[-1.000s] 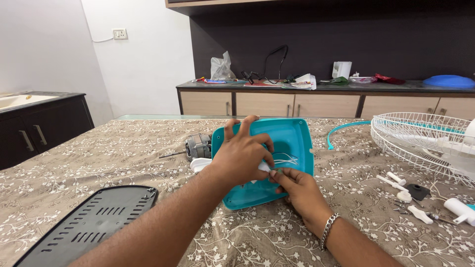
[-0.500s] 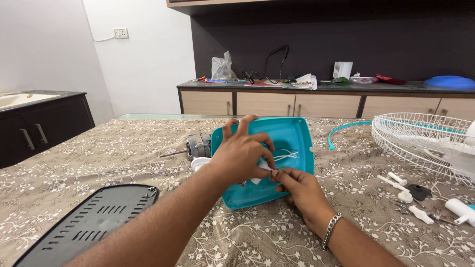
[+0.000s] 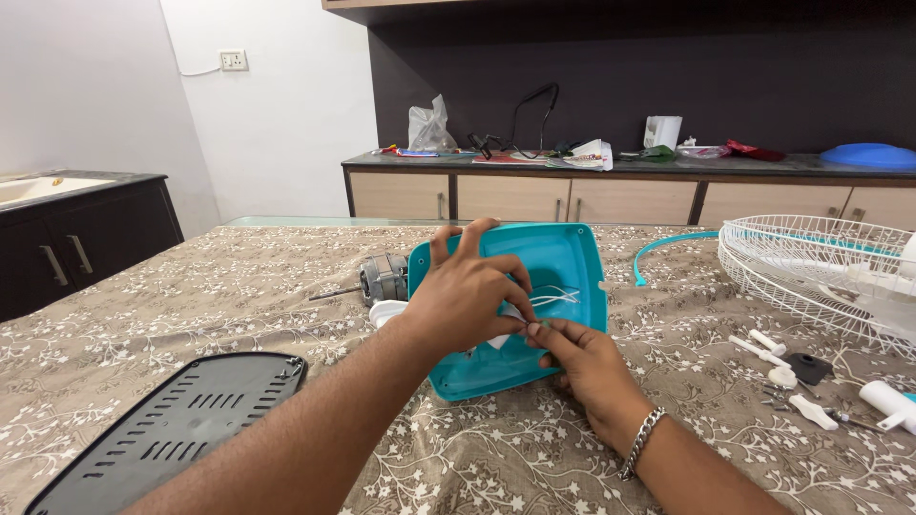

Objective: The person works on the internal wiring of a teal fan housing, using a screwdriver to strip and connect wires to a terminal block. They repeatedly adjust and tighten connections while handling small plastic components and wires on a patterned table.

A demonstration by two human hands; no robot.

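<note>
I have the teal plastic housing (image 3: 534, 286) tilted up in front of me on the worktop (image 3: 191, 305), its lower edge resting on the patterned cloth. My left hand (image 3: 465, 296) lies over its inner face with the fingers spread and curled, and together with my right hand (image 3: 589, 367) it pinches a small white part (image 3: 510, 319) where the thin white wires (image 3: 553, 298) come out. Both hands are closed on this small piece by the fingertips; what exactly it is, I cannot tell, my fingers hide most of it.

I judge the housing to be light and stiff, a hollow shell of smooth plastic that can slide on the cloth, so it is better taken by the rim. The wires look soft and thin and probably fragile at their ends, so I would hold them close to the connector and not pull on the length.

Just behind the housing lies the small motor (image 3: 382, 278) with its shaft, well to my right the white fan guard (image 3: 811, 262), and near my left arm the black grille (image 3: 162, 429).

Compared with a second ago, almost nothing has changed: the housing stands in the same place, and my fingertips have only closed a little more tightly together on the part.
</note>
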